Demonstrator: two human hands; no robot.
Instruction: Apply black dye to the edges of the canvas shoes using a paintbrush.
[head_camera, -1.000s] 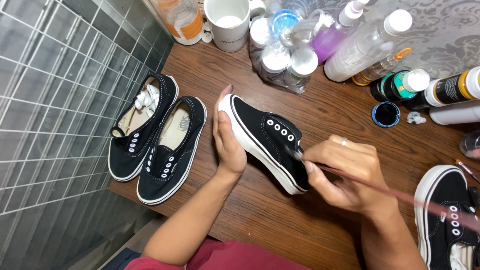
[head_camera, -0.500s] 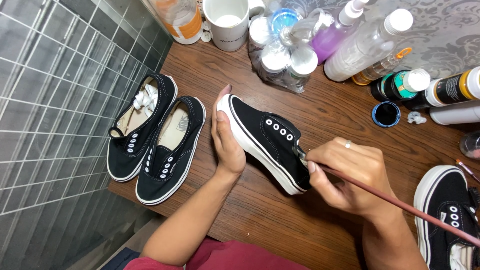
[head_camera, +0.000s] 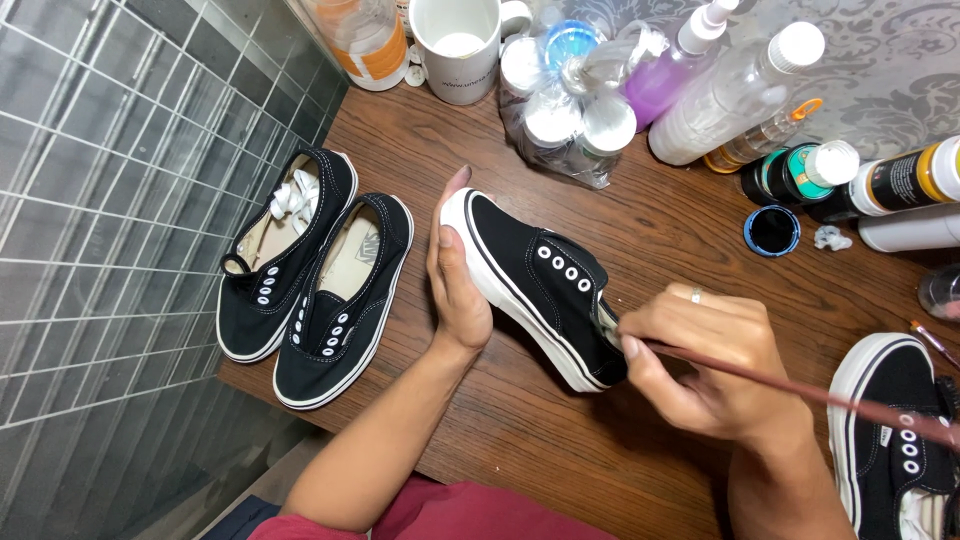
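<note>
Back edge of the wooden worktop (head_camera: 560, 440): white mug (head_camera: 458, 45), contents not readable from here; clear plastic bag (head_camera: 575, 110) holding several small white-capped jars; clear spray bottle (head_camera: 735, 95) lying tilted, beside a purple one (head_camera: 665, 75); dark paint bottles with white caps (head_camera: 800, 172) on their sides. A small open blue-rimmed lid or pot (head_camera: 772, 230) shows black inside. Centre of worktop: black canvas shoe with white sole (head_camera: 535, 285), unlaced, tipped on its side, toe pointing toward the back. Left hand (head_camera: 455, 290) stands edge-on against the toe and sole, palm pressed to the rubber, fingers straight and together, bracing rather than gripping. Right hand (head_camera: 705, 355) is at the heel end, fingers pinched closed around a long thin paintbrush (head_camera: 800, 392); brush tip meets the shoe's upper near the opening, handle trails off to the right. Ring visible on one finger. Forearms come in from the lower edge. To the left, a pair of matching black shoes (head_camera: 310, 270) lie side by side, well apart from the hands. Another black shoe (head_camera: 895, 430) sits at the right edge.
</note>
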